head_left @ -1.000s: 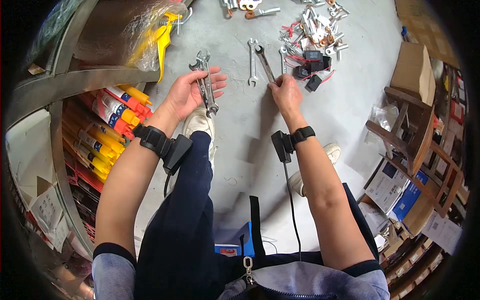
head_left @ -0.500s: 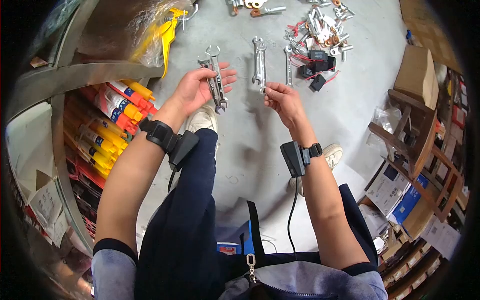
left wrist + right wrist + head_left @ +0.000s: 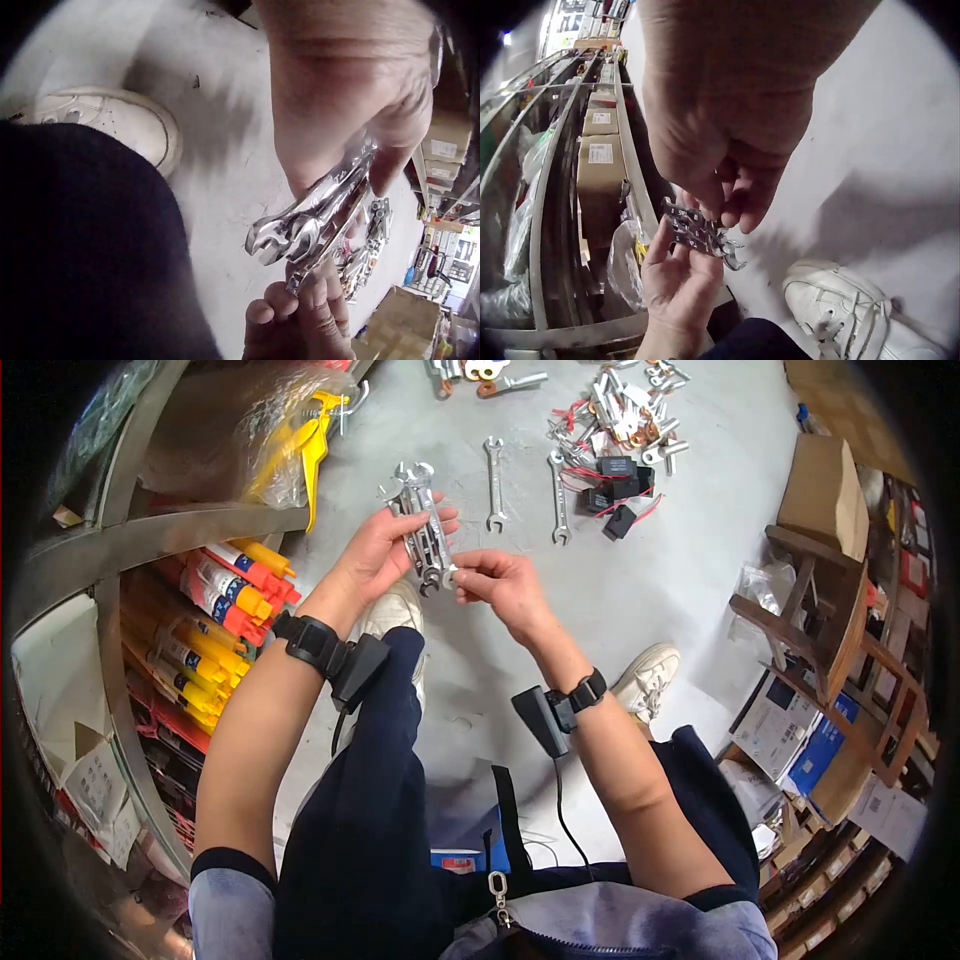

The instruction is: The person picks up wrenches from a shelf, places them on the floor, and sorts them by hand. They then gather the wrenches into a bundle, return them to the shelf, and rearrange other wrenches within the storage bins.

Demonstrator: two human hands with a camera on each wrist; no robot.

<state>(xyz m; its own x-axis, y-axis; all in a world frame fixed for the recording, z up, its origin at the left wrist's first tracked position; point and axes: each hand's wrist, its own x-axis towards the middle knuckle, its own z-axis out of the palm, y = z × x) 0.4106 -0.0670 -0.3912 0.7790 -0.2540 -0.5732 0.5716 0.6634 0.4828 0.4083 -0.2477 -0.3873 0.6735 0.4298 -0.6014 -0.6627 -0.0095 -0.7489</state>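
Observation:
My left hand (image 3: 378,555) holds a bunch of several silver open-end wrenches (image 3: 418,520), thumb across them and fingers behind. Beside that bunch, my right hand (image 3: 510,588) pinches the lower end of one wrench (image 3: 441,550) between thumb and fingertips. The left wrist view has the open jaws of the bunch (image 3: 300,229) just above the right fingertips (image 3: 315,296). Stamped markings show on the wrench shafts (image 3: 690,229) in the right wrist view. Two more wrenches lie apart on the floor, one nearer the middle (image 3: 494,485) and one to its right (image 3: 560,500).
Black box-shaped components (image 3: 618,490) with red wires lie beside a heap of metal cable lugs (image 3: 630,410). At left, a metal shelf (image 3: 200,520) holds yellow and red tubes (image 3: 225,600). A wooden stool (image 3: 815,620) and cardboard box (image 3: 825,500) stand at right.
My right hand picked up a wrench from between the two on the floor and carried it left to the bunch. My left hand kept holding its wrenches, staying near the same place.

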